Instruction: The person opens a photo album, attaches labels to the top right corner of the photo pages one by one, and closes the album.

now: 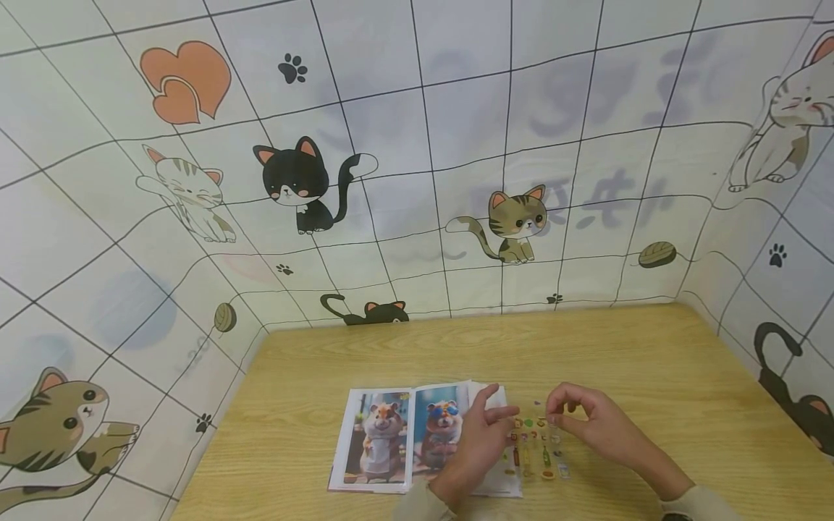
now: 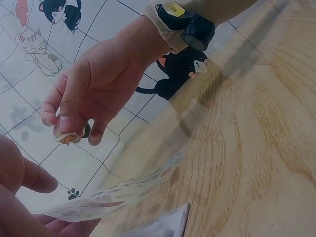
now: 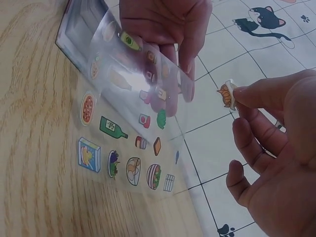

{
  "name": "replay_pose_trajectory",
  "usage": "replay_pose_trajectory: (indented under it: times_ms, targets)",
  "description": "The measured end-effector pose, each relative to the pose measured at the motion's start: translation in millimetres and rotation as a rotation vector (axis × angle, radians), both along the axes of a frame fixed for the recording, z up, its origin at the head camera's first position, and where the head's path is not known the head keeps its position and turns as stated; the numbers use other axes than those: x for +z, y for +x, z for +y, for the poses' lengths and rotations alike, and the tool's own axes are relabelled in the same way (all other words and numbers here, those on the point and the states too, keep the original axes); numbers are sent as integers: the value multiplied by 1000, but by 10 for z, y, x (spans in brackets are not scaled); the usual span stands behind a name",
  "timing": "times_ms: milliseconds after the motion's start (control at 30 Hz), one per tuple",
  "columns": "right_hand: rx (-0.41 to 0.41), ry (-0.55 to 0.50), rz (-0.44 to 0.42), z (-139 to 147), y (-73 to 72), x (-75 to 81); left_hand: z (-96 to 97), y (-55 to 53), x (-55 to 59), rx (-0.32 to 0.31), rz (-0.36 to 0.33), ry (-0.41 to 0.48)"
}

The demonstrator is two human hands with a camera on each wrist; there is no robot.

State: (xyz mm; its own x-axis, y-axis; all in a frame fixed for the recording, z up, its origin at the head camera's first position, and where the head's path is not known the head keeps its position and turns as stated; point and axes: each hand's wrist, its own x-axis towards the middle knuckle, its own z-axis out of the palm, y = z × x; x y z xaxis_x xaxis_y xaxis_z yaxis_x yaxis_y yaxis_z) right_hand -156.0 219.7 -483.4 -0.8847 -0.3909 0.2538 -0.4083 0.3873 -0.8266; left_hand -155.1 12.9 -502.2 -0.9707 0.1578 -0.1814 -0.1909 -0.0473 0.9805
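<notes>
My right hand (image 1: pixel 602 427) pinches a small food sticker (image 3: pixel 227 96) between thumb and fingertip; it shows orange shapes on a white edge. The hand is raised to the right of a clear sticker sheet (image 3: pixel 133 153). This sheet carries several little food and bottle pictures and is lifted off the table, slightly bent. My left hand (image 1: pixel 478 434) holds the sheet by its left side, some fingers beneath it, visible through the plastic. Under the left hand lies an open book (image 1: pixel 344 441) with hamster pictures on its pages. The hand hides part of the right page.
The wooden table (image 1: pixel 293 405) meets a tiled-pattern wall covering (image 1: pixel 391 260) printed with cartoon cats at the back and both sides. A dark wrist camera (image 2: pixel 197 35) is strapped at the right sleeve.
</notes>
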Motion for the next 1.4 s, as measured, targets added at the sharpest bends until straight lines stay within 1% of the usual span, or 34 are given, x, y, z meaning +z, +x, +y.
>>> replay_pose_trajectory:
  times_ms: [100,300,400,500,700,967,1133,1200,1300,1400]
  targets:
    - [-3,-2,-7,-3,-6,-2,17,-8,0,7,-7,-11]
    - [-8,-7,61,-28,-28,-30,48,-14,-8,14,-28,10]
    - [-8,-5,68,-25,-30,-35,61,-15,-18,13,-41,16]
    - [-9,-7,74,-20,-30,-40,73,-13,-18,11,-38,0]
    - [24,-62,79,-6,-39,-59,80,-4,-34,-14,-6,-44]
    - [36,-63,64,14,-39,-88,74,4,-57,-73,-23,-19]
    - [22,-41,85,15,-27,-98,81,15,-56,-123,-13,4]
    - [18,-39,93,17,-23,-98,87,20,-55,-145,-10,-3]
    - [33,-55,103,26,-23,-101,97,22,-58,-177,-13,-26]
    - [55,-77,91,37,-23,-104,98,28,-71,-206,-18,-58]
